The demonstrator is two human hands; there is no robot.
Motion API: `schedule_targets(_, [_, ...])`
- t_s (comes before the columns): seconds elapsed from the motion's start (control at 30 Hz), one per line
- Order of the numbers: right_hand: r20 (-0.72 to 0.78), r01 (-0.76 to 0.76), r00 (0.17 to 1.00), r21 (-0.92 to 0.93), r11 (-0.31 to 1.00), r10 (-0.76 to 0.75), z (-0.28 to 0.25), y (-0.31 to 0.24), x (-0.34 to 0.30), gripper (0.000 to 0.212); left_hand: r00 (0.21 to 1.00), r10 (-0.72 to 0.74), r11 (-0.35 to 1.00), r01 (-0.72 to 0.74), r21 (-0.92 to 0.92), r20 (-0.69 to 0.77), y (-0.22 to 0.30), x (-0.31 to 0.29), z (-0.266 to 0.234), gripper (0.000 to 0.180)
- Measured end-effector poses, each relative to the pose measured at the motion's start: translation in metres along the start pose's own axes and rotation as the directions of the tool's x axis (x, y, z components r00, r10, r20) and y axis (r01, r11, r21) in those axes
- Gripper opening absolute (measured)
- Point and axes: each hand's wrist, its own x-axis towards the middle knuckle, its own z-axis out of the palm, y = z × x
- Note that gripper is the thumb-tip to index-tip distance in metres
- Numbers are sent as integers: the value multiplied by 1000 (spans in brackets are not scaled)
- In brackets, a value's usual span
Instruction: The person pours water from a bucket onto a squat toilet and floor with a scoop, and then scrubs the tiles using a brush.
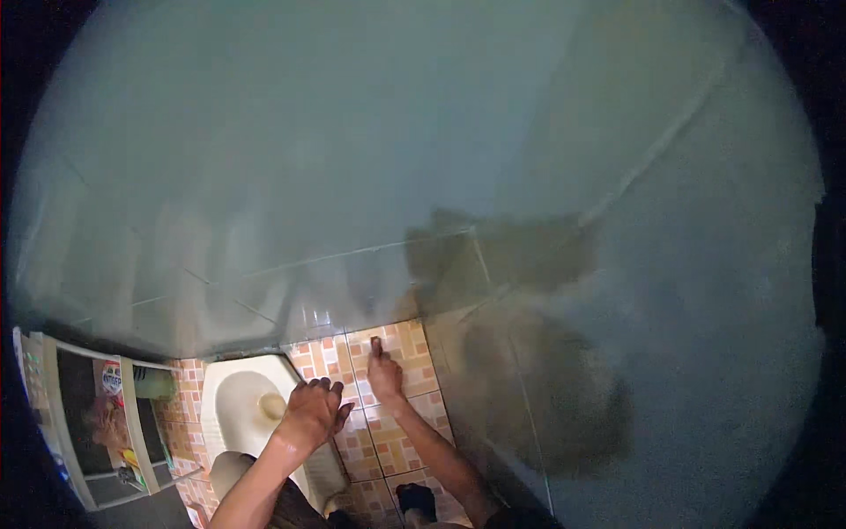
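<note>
My left hand (pixel 313 413) hangs over the right rim of a cream squat toilet (pixel 211 397). Its fingers are loosely bent, the thumb stands apart, and no object shows in it. To its right, my right hand (pixel 385 377) is over the orange and cream patterned floor tiles (pixel 410 353), near the foot of the wall. Those fingers look closed, with a short dark tip pointing away from me; whether it is a fingertip or a small held thing I cannot make out.
At the left stands a pale-framed shelf rack (pixel 137 423) holding packets and a greenish container (pixel 154 383). Grey-green walls (pixel 352 132) rise ahead and to the right, with dark damp-looking patches (pixel 555 397) near the corner. My dark-clad foot (pixel 416 501) is at the bottom.
</note>
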Motion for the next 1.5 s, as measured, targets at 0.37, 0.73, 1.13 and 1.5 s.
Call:
schedule_targets(0.37, [-84, 99, 990, -139, 985, -112, -15, 14, -1, 41, 981, 76, 997, -79, -7, -176, -2, 0, 10, 38])
schedule_targets(0.73, [-226, -134, 970, -189, 973, 89, -37, 37, 24, 38, 992, 17, 999, -23, -43, -127, 17, -9, -13, 32])
schedule_targets(1.13, [-156, -238, 958, 27, 971, 239, -39, 38, 35, 36, 986, 93, 994, -100, -43, -137, 16, -10, -2, 41])
schedule_targets(1.5, [-42, 102, 994, -72, 992, -106, 1, 9, -14, 44, 994, 41, 998, -45, -40, -102, 17, -16, -12, 41])
